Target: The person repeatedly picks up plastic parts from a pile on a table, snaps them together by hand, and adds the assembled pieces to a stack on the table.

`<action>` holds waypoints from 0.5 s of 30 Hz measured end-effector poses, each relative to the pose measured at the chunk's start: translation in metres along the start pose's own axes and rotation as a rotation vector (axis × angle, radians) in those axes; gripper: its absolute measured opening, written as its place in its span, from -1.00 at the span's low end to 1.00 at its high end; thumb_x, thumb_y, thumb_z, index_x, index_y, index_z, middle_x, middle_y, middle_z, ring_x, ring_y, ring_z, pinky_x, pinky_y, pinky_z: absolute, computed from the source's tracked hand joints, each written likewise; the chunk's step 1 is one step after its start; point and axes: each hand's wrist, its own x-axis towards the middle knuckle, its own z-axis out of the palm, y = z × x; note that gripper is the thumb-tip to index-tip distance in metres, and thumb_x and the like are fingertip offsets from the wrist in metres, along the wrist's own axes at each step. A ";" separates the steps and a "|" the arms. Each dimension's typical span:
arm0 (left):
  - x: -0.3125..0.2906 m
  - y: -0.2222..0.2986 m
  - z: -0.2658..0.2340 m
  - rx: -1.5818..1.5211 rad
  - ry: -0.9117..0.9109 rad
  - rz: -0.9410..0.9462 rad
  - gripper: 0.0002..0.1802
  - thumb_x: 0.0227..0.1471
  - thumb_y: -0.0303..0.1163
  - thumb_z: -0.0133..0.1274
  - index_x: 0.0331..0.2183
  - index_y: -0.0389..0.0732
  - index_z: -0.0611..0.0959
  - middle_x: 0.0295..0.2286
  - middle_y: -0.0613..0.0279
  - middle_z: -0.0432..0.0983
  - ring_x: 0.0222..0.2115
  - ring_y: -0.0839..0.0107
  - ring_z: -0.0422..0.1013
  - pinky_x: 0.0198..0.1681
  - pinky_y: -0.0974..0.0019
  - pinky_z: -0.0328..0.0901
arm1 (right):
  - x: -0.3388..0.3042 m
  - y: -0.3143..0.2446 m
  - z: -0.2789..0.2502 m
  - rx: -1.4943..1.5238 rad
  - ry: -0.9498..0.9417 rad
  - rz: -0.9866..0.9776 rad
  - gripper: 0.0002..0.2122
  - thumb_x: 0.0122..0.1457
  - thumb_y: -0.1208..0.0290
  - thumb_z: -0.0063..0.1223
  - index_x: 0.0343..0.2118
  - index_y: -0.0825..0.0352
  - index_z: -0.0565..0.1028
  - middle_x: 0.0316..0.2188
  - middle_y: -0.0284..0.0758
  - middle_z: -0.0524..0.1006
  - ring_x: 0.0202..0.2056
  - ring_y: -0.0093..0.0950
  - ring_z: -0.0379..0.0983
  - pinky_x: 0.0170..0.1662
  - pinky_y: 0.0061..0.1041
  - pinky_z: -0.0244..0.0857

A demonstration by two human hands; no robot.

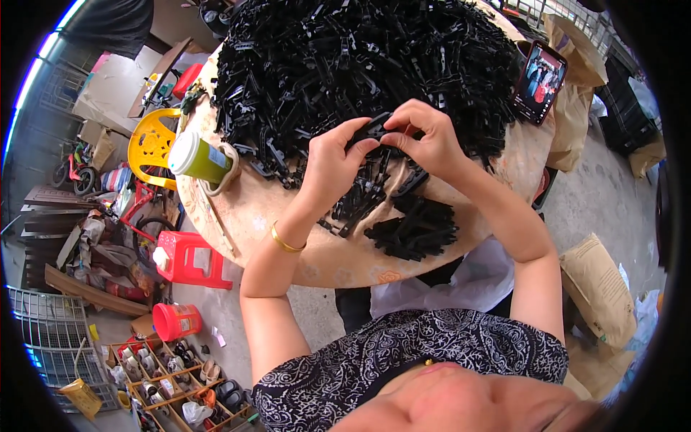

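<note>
My left hand (333,156) and my right hand (430,144) meet over the middle of the table. Between their fingertips is a long, narrow black plastic piece (374,127), pinched at both ends. Its finer details are too small to make out. A large heap of similar black plastic pieces (360,57) covers the far part of the round table (288,252). Just below my hands lies a loose spill of them (356,205). A smaller separate pile (414,229) sits beside it, close to the near edge.
A green cup with a white lid (201,158) stands in a holder at the table's left edge. A phone (540,83) leans at the right. Around the table are a yellow chair (152,147), a red stool (191,259), a red bucket (176,321) and a brown paper sack (597,288).
</note>
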 end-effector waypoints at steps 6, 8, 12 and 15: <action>-0.002 -0.006 -0.003 0.259 0.039 0.360 -0.71 -0.11 -0.48 0.16 -0.26 -0.33 0.57 -0.39 -0.05 0.53 -0.42 0.07 0.48 -0.37 0.30 0.37 | 0.010 0.006 -0.012 -0.313 -0.018 -0.422 -0.60 -0.14 0.46 0.27 -0.18 0.38 0.45 -0.20 -0.22 0.47 -0.31 -0.28 0.47 -0.20 -0.42 0.34; 0.000 -0.006 -0.004 0.317 0.013 0.410 -0.72 -0.12 -0.48 0.16 -0.27 -0.34 0.57 -0.38 -0.04 0.53 -0.41 0.07 0.48 -0.35 0.28 0.37 | 0.006 0.006 -0.013 -0.212 -0.262 -0.127 -0.61 -0.10 0.39 0.25 -0.19 0.41 0.45 -0.28 -0.15 0.50 -0.32 -0.27 0.47 -0.23 -0.41 0.34; -0.003 -0.002 -0.002 0.334 0.037 0.445 -0.72 -0.13 -0.50 0.17 -0.28 -0.34 0.57 -0.37 -0.04 0.53 -0.41 0.07 0.48 -0.36 0.28 0.38 | 0.005 0.001 -0.015 -0.217 -0.183 -0.189 -0.69 -0.12 0.39 0.26 -0.29 0.39 0.50 -0.44 -0.19 0.53 -0.40 -0.29 0.48 -0.34 -0.44 0.35; -0.003 -0.004 -0.003 0.261 0.017 0.418 -0.73 -0.12 -0.50 0.17 -0.28 -0.34 0.57 -0.38 -0.03 0.53 -0.45 0.13 0.49 -0.38 0.32 0.37 | 0.004 0.002 -0.014 -0.246 -0.164 -0.220 -0.73 -0.12 0.38 0.26 -0.34 0.38 0.53 -0.47 -0.21 0.53 -0.41 -0.28 0.48 -0.38 -0.46 0.34</action>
